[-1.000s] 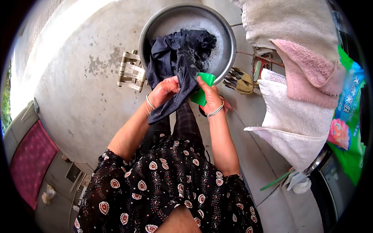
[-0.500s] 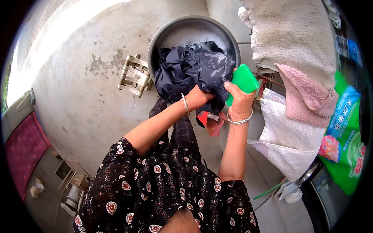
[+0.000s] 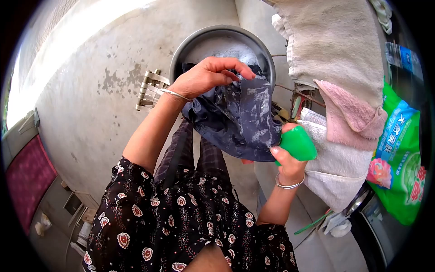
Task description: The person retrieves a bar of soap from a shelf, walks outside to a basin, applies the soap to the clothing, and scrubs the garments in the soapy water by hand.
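Dark navy cloth (image 3: 244, 113) with whitish smears hangs over the near rim of a grey metal basin (image 3: 179, 56), part of it inside. My left hand (image 3: 208, 77) is raised above the cloth, wrist bent, fingers loosely curved and apart, with nothing in it. In my right hand (image 3: 290, 165), at the cloth's right edge, is a smooth bright-green soap-like bar (image 3: 299, 144). The thumb touches the edge of the cloth; whether it pinches the fabric I cannot tell. Whitish suds (image 3: 244, 52) show at the back of the basin.
A small slatted stool (image 3: 149, 90) stands left of the basin on wet-spotted concrete. To the right hang a beige towel (image 3: 335, 41), a pink towel (image 3: 349, 113) and a white towel (image 3: 337, 165). Beyond them is a green detergent bag (image 3: 398, 158).
My left hand has let go of the cloth and risen up over the basin. My right hand has come down and right with the green bar. The cloth now spreads wider over the rim.
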Tool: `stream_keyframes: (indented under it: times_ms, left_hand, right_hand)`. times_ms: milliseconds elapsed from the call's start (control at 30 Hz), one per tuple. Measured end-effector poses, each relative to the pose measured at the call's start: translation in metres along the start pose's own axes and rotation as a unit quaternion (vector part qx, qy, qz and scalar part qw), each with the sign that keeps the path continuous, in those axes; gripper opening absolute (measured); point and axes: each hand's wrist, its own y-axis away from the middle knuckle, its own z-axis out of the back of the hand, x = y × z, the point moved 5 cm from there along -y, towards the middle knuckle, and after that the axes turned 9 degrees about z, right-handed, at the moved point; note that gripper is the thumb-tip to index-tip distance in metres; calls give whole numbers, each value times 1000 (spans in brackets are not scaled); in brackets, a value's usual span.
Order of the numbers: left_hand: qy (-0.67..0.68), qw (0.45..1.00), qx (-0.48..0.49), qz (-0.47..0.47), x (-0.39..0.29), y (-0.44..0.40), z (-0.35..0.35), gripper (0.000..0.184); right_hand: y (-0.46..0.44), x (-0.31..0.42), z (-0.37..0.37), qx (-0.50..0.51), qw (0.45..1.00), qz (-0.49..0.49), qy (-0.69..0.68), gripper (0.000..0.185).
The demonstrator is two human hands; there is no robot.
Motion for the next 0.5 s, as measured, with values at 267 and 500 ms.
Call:
stream_keyframes:
  times_ms: [267,500]
  left_hand:
    - [-542,814,148,-148,10,-44,-71,25]
    - [-522,847,24,-94,23,-50,17,14]
  right_hand:
    - [5,30,8,63,997,40,-14,30]
    - [2,47,37,-74,996,47,26,35]
